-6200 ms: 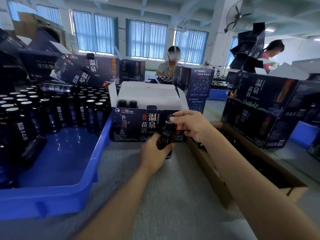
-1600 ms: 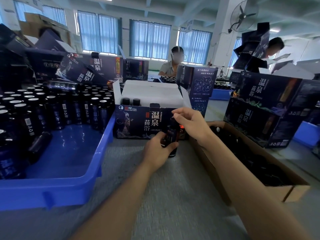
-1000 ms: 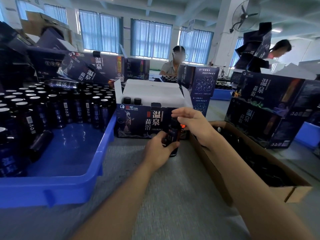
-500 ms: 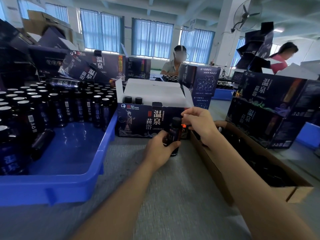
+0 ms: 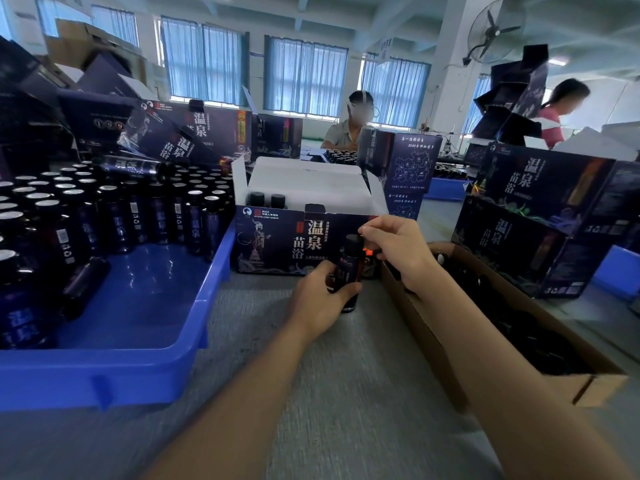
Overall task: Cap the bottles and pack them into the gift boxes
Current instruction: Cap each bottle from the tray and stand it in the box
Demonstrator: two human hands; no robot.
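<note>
My left hand [image 5: 320, 299] grips a small dark bottle [image 5: 348, 271] upright on the grey table. A black cap [image 5: 354, 241] sits on the bottle's neck, and my right hand [image 5: 394, 245] pinches it from the right with fingertips. Just behind stands an open dark gift box [image 5: 277, 237] with a white inner flap; two capped bottles [image 5: 266, 200] show in its back left corner. A blue tray [image 5: 145, 341] at the left holds several uncapped, foil-topped bottles [image 5: 104, 209]. A brown cardboard box [image 5: 433, 327] at the right holds black caps.
Closed dark gift boxes [image 5: 540, 216] are stacked at the right and more lie at the back left [image 5: 187, 136]. Two other people work at tables behind. A fan [image 5: 491, 29] hangs on the pillar. Bare grey table lies in front of me.
My right hand has shifted from covering the cap top to pinching it at its right side, so the cap now shows. The left hand keeps holding the bottle in the same place.
</note>
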